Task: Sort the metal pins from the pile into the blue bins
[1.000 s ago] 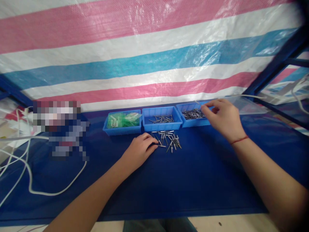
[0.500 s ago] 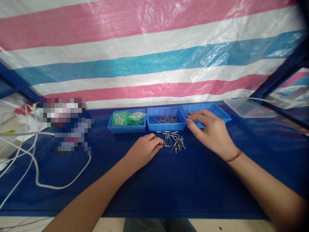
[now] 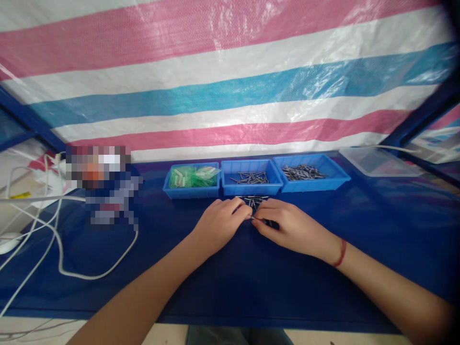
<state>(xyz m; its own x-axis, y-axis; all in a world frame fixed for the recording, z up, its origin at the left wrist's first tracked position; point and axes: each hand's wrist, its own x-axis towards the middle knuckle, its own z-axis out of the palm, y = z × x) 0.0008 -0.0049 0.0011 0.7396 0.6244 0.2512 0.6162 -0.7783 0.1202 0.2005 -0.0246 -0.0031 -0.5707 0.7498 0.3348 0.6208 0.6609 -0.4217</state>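
Observation:
My left hand [image 3: 221, 223] and my right hand [image 3: 287, 227] meet fingertip to fingertip on the blue table [image 3: 230, 282], over a small pile of metal pins [image 3: 256, 201] that they mostly hide. Both hands have the fingers curled in a pinch; a thin pin shows between the fingertips. Just behind stand three blue trays: the left tray [image 3: 191, 191] holds green plastic pieces, the middle tray [image 3: 251, 188] a few pins, the right tray [image 3: 316, 182] many pins. A red thread circles my right wrist.
White cables [image 3: 61, 258] loop over the table's left side beside a blurred-out patch. A clear plastic lid or box [image 3: 377, 163] lies at the back right. A striped pink, white and blue tarpaulin [image 3: 230, 86] hangs behind the trays. Dark blue frame posts rise at both sides.
My right hand has come back from the right tray, leftward and toward me, to the pin pile beside my left hand. The left hand has stayed at the pile.

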